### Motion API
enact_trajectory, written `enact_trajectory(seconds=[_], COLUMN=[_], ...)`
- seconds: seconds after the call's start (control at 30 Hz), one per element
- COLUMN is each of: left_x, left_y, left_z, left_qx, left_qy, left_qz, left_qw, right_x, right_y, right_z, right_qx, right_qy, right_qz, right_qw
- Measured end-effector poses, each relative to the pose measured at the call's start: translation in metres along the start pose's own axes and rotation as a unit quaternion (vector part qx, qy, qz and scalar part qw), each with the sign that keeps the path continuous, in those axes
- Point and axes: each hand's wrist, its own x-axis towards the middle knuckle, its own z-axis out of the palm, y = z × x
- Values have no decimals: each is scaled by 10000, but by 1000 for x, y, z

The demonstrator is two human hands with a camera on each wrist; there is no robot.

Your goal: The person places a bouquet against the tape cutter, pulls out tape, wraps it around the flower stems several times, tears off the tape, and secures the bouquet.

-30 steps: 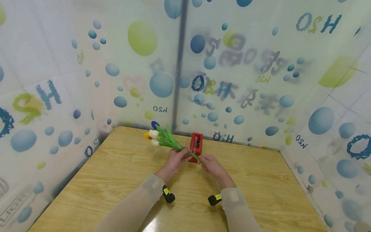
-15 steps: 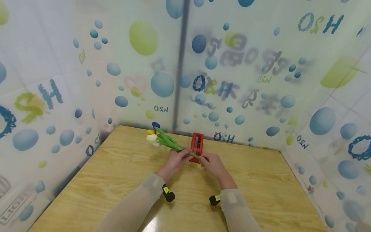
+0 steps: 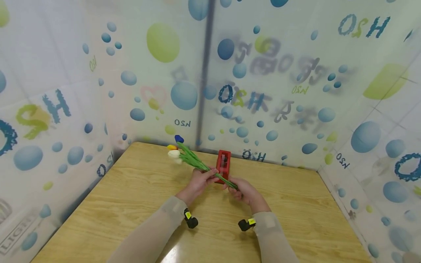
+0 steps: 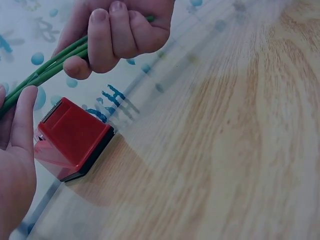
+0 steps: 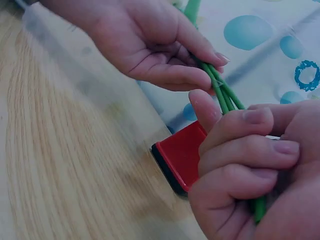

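Observation:
A bunch of tulips (image 3: 194, 157) with white, yellow and blue heads and green leaves slants across the middle of the head view, heads to the upper left. My left hand (image 3: 198, 182) pinches the stems (image 5: 223, 95) between thumb and fingers partway down. Lower on the bunch, my right hand (image 3: 246, 192) curls its fingers round the stem ends, as the right wrist view shows closely. Behind the hands stands a red tape dispenser (image 4: 82, 132) with a black base and a serrated edge, partly covered by the stems in the head view.
The hands are over a light wooden table (image 3: 138, 204). Patterned curtains (image 3: 269, 73) with blue and green dots close in the back and both sides. A black wrist camera (image 3: 190, 220) sits on the left wrist, another (image 3: 245, 224) on the right.
My right hand has shifted slightly right and toward me, going from a fingertip hold at the stem ends to a fuller grip. The flower heads have turned slightly, the blue one now higher.

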Motion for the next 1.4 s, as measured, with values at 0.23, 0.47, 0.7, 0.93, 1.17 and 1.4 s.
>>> enact_trajectory(seconds=[0.23,0.47,0.7,0.93,1.17,1.4], left_x=[0,1,-1,-2,-4,-3], left_y=[0,1,2,2,2,0], left_z=[0,3,6,5,5,3], left_qx=[14,-130,-375,-456,-209,-83], left_qy=[-31,3,258,296,54,-173], left_qz=[72,168,77,-2,-41,43], left_qw=[10000,9998,9989,9985,9998,9998], right_x=[3,6,6,5,-2,-1], right_y=[1,0,-5,-4,-9,-5], right_z=[-2,0,6,7,6,3], right_qx=[-275,-1859,-3599,-4078,-4474,-2063], right_qy=[-255,401,1192,1414,1257,474], right_qz=[-319,-1075,-1744,-2135,-1796,-789], right_qw=[9988,9758,9087,8764,8671,9742])
